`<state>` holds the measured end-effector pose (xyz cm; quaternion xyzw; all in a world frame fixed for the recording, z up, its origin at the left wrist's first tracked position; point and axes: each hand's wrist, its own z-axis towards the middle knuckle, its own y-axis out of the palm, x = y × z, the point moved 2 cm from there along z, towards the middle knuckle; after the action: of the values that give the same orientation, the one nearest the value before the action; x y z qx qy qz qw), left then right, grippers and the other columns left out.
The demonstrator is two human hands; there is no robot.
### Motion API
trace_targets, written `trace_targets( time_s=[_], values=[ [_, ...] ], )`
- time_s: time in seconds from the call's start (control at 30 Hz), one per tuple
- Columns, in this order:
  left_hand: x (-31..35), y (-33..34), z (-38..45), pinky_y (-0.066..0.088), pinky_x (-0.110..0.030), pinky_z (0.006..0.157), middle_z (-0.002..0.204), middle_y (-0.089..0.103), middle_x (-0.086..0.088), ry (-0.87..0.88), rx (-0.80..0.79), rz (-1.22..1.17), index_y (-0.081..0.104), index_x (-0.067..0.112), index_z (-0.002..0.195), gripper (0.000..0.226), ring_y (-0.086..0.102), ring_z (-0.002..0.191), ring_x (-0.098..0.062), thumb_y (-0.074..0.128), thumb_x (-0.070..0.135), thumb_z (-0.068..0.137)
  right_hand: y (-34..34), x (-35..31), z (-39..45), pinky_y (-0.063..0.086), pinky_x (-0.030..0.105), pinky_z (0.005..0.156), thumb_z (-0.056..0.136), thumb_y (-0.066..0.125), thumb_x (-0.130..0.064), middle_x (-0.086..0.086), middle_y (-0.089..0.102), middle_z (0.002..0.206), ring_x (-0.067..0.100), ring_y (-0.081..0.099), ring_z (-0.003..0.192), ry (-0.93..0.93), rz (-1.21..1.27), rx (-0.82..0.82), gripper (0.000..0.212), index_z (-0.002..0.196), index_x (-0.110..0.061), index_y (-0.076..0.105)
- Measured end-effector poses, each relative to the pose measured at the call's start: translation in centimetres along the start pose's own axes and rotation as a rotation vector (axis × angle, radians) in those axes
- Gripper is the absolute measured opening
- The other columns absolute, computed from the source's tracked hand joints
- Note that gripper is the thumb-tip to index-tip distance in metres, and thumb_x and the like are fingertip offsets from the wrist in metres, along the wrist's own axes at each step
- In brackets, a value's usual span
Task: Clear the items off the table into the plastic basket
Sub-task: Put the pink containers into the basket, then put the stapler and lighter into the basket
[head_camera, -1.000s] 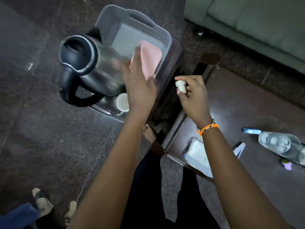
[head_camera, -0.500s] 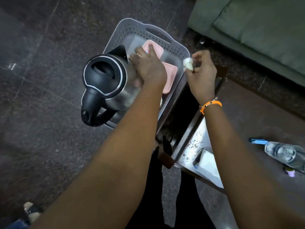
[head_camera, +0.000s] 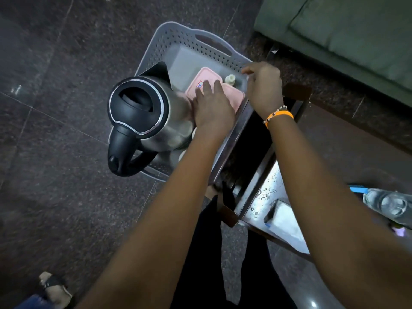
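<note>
The grey perforated plastic basket (head_camera: 174,39) sits left of the dark table (head_camera: 334,152). A steel kettle with a black lid and handle (head_camera: 138,108) stands in the basket's near-left part. Beside it lies a pink flat box (head_camera: 233,97). My left hand (head_camera: 214,108) rests flat on the pink box against the kettle's side, fingers spread. A small white bottle (head_camera: 230,79) stands in the basket past the box. Just right of it, my right hand (head_camera: 264,85) hovers over the basket's right rim, loosely curled and holding nothing.
On the table at the right lie a clear water bottle (head_camera: 388,202), a blue item (head_camera: 356,188), a white packet (head_camera: 287,221) and a small purple thing (head_camera: 399,230). A green sofa (head_camera: 345,30) stands behind. Someone's sandalled foot (head_camera: 53,286) is on the floor, bottom left.
The kettle has come down into the basket and my left hand has slid onto the pink box. My right hand carried the small white bottle over the basket and let it go inside.
</note>
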<state>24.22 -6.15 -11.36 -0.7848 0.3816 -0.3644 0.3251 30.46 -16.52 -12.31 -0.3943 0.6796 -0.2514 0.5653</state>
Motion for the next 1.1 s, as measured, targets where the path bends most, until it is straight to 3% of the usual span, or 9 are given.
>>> trace_targets(
  time_s=[0.17,0.27,0.37,0.43,0.53,0.77,0.93,1.1],
  values=[
    [-0.1,2.2,-1.7,0.017,-0.041,0.117,0.157,0.011,-0.019,0.032,-0.011,-0.131,0.0,0.009,0.15,0.068,0.021,0.14,-0.038,0.04,0.017,0.096,-0.6,1.6,-5.0,0.049,0.038,0.093,0.081,0.047,0.006,0.018,0.069,0.105,0.031,0.064,0.099,-0.006,0.152,0.076,0.031,0.1,-0.001,0.07],
    [0.2,2.2,-2.3,0.01,-0.04,0.119,0.157,0.01,-0.02,0.071,0.068,-0.08,0.004,0.005,0.149,0.064,0.015,0.143,-0.037,0.039,0.015,0.096,-1.0,3.7,-8.6,0.05,0.03,0.087,0.081,0.05,0.005,0.017,0.068,0.099,0.027,0.064,0.091,0.039,0.196,0.108,0.026,0.095,-0.001,0.071],
    [1.3,2.2,-4.2,0.012,-0.042,0.119,0.153,0.022,-0.022,0.127,0.243,-0.077,0.015,0.003,0.147,0.064,0.021,0.141,-0.038,0.045,0.015,0.091,-1.7,7.2,-12.2,0.045,0.022,0.082,0.082,0.052,0.005,0.016,0.069,0.096,0.027,0.065,0.086,0.14,0.209,0.132,0.023,0.093,-0.002,0.07],
    [2.7,3.2,-6.3,0.016,-0.042,0.118,0.148,0.031,-0.022,0.157,0.28,-0.118,0.019,0.003,0.146,0.066,0.027,0.138,-0.038,0.05,0.015,0.089,-2.5,10.1,-14.8,0.049,0.027,0.083,0.081,0.052,0.006,0.017,0.069,0.096,0.029,0.065,0.087,0.225,0.209,0.143,0.023,0.092,-0.002,0.07],
    [5.6,6.7,-10.0,0.019,-0.04,0.115,0.143,0.038,-0.02,0.234,0.188,-0.135,0.023,0.005,0.145,0.064,0.032,0.134,-0.035,0.051,0.016,0.088,-4.3,15.1,-18.8,0.054,0.043,0.083,0.08,0.052,0.008,0.02,0.068,0.098,0.034,0.065,0.087,0.36,0.2,0.161,0.024,0.092,-0.001,0.071],
    [11.9,17.7,-16.5,0.025,-0.037,0.111,0.137,0.044,-0.016,0.514,-0.181,-0.007,0.031,0.011,0.143,0.052,0.037,0.127,-0.032,0.045,0.017,0.094,-6.8,26.4,-26.4,0.05,0.037,0.087,0.083,0.05,0.004,0.019,0.064,0.11,0.037,0.064,0.092,0.655,0.122,0.166,0.027,0.1,-0.003,0.07],
    [16.1,24.7,-17.2,0.023,-0.035,0.114,0.14,0.04,-0.013,0.637,-0.333,0.278,0.036,0.017,0.142,0.054,0.033,0.132,-0.03,0.041,0.006,0.089,-4.8,32.3,-29.7,0.036,0.038,0.103,0.087,0.054,-0.012,0.018,0.044,0.133,0.037,0.042,0.124,0.777,0.052,-0.069,0.032,0.117,-0.017,0.064],
    [20.6,29.5,-16.8,0.022,-0.039,0.116,0.148,0.031,-0.016,0.647,-0.43,0.434,0.035,0.017,0.143,0.054,0.025,0.138,-0.032,0.044,0.014,0.09,-3.0,35.4,-31.1,0.03,0.052,0.108,0.089,0.053,-0.04,0.009,0.023,0.152,0.036,0.032,0.133,0.808,0.013,-0.267,0.05,0.137,-0.028,0.044]
  ],
)
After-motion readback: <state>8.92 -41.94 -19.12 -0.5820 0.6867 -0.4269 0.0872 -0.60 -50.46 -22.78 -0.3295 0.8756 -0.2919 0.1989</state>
